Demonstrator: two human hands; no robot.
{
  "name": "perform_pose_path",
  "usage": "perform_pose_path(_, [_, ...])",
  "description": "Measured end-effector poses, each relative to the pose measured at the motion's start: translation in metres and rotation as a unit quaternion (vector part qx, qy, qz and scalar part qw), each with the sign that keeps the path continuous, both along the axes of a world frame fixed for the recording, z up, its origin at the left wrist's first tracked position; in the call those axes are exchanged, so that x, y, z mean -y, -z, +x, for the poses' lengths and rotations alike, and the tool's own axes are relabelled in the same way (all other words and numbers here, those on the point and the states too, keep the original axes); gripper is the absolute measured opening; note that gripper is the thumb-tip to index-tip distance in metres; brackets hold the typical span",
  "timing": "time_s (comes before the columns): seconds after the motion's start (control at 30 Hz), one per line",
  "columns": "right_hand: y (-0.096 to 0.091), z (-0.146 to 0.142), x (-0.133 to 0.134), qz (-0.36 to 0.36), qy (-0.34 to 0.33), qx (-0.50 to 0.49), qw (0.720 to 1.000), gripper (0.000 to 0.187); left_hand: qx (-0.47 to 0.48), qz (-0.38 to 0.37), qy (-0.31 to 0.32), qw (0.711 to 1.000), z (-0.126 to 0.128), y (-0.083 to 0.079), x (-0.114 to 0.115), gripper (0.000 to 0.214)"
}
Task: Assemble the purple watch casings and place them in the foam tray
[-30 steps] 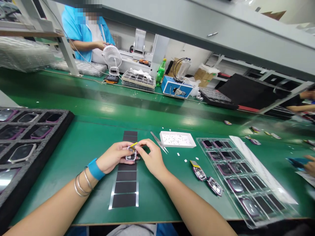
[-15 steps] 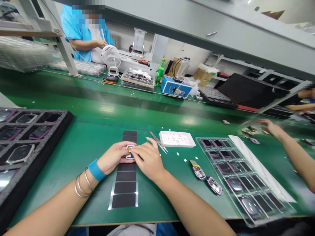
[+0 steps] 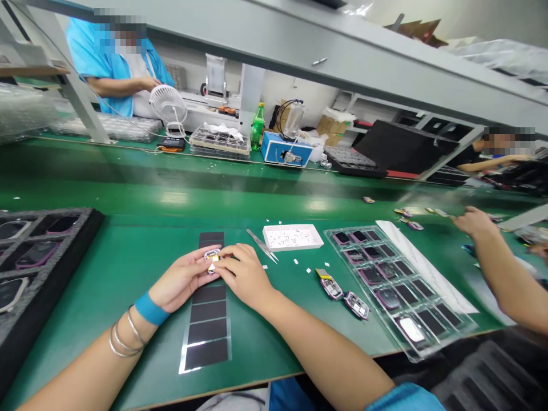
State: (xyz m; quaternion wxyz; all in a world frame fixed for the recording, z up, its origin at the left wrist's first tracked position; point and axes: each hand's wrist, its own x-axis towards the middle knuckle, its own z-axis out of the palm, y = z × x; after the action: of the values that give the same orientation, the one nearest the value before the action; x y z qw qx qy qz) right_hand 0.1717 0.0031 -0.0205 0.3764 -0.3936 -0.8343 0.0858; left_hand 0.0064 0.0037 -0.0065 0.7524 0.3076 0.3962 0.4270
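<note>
My left hand [image 3: 178, 279] grips a small opened smartwatch case [image 3: 211, 254], thumb and fingers at its left side and lower edge. White and yellow parts show inside the case. At its right edge, the bent fingers of my right hand [image 3: 247, 275] press together on it; whether they pinch a small part cannot be seen. Under my hands runs a strip of black rectangular sheets on clear film [image 3: 208, 329]. Metal tweezers [image 3: 262, 246] lie beyond my right hand, beside a shallow white box [image 3: 295, 248] of tiny pieces. Two more opened watch cases [image 3: 330, 287] rest to the right.
A clear plastic tray [image 3: 470, 325] of watches and black sheets stands on the right, a black foam tray [image 3: 88, 242] on the left. A co-worker's hand [image 3: 474, 221] is beyond the clear tray. A person in blue [image 3: 115, 85] works across the bench.
The view has shifted to the right, so things appear further left. The watch case is tilted more toward me, showing more of its inside. The co-worker's hand at right has drawn slightly nearer the bench surface.
</note>
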Motion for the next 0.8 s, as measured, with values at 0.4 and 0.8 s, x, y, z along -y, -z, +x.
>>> perform_pose_path(0.4, [0.0052, -0.0014, 0.0006, -0.315, -0.091, -0.228, 0.917, 0.046, -0.022, 0.048, 0.030, 0.998, 0.0012, -0.0023, 0.0007, 0.041])
perform_pose_path(0.8, [-0.0007, 0.0039, -0.0049, -0.362, -0.114, -0.264, 0.887, 0.049, -0.013, 0.027, 0.024, 0.999, 0.0018, -0.0004, 0.0003, 0.040])
